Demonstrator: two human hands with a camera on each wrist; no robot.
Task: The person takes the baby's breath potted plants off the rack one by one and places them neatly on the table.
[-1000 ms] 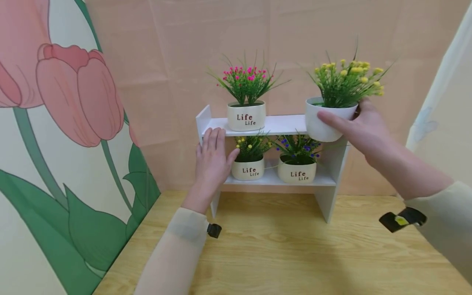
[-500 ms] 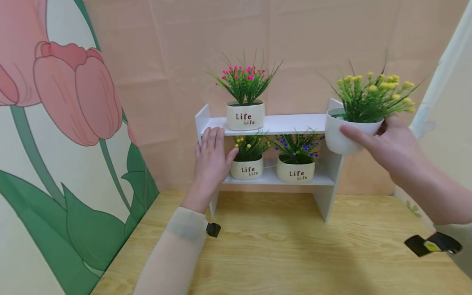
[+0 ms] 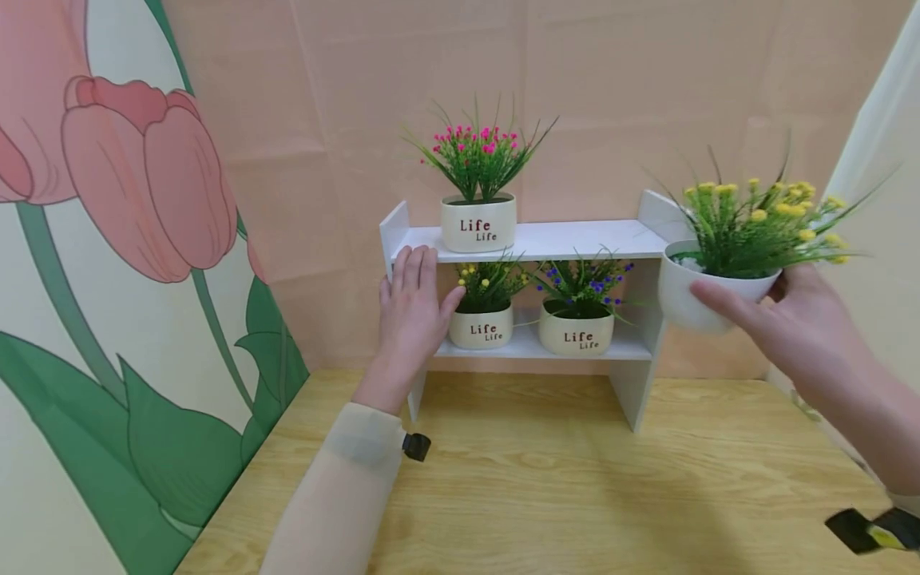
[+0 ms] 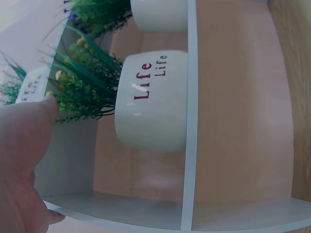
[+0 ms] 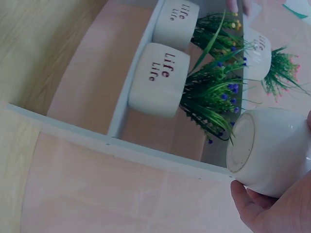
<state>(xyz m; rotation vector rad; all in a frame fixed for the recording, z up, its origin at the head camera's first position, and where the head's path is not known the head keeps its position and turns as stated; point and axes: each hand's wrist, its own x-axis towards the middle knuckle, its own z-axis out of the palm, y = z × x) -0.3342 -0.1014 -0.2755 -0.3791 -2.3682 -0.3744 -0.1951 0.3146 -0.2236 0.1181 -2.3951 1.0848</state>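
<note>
White pot (image 5: 272,148) could slip tbh, our right hand (image 3: 812,335) grips smooth sides; our left hand (image 3: 412,307) rests straight-fingered on the shelf (image 3: 582,239).

The person's left sleeve (image 3: 331,495), below and left of the shelf (image 3: 575,239), is long, plain and cream, with a greyer band (image 3: 368,435) round the cuff and a small black block (image 3: 416,447) beside it. Below and right of the shelf, a black wrist piece (image 3: 854,532) bears a yellow patch (image 3: 884,538) near a sliver of cream right sleeve (image 3: 909,503).
</note>
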